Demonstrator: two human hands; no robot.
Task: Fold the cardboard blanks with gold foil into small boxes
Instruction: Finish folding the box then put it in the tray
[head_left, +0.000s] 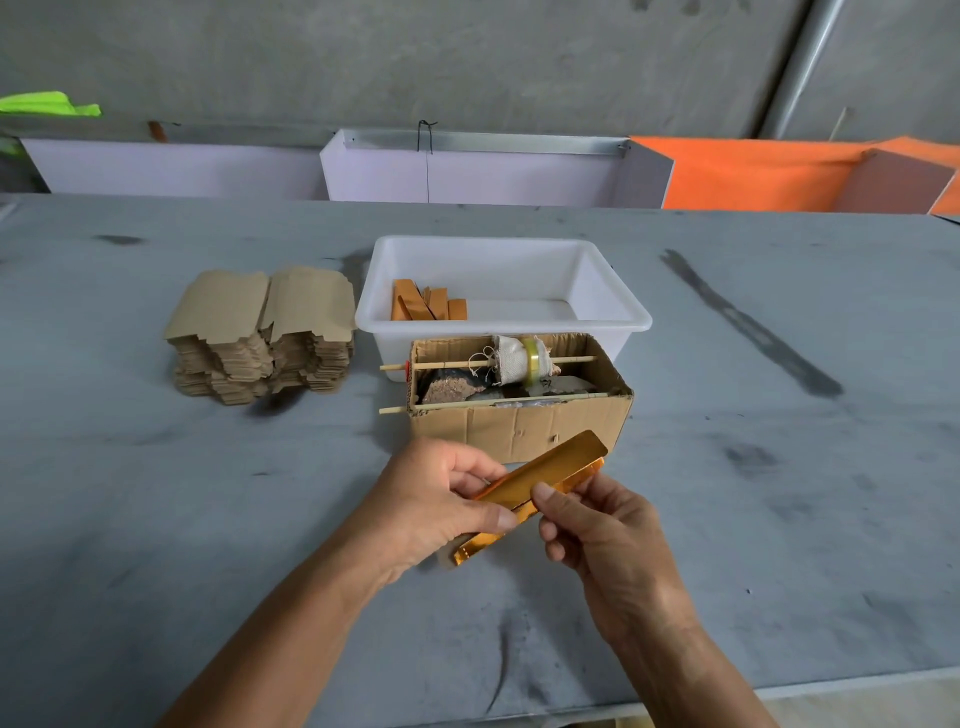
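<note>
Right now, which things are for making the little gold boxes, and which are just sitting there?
For the job: gold blank held by left hand and right hand; stack of blanks; folded pieces in white tub.

Just there: cardboard box; orange cloth.

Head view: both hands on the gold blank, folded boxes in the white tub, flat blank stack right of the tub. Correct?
One error: in the head view the flat blank stack sits left of the white tub, not right. Both the left hand and right hand do hold the gold blank, with folded boxes in the tub.
</note>
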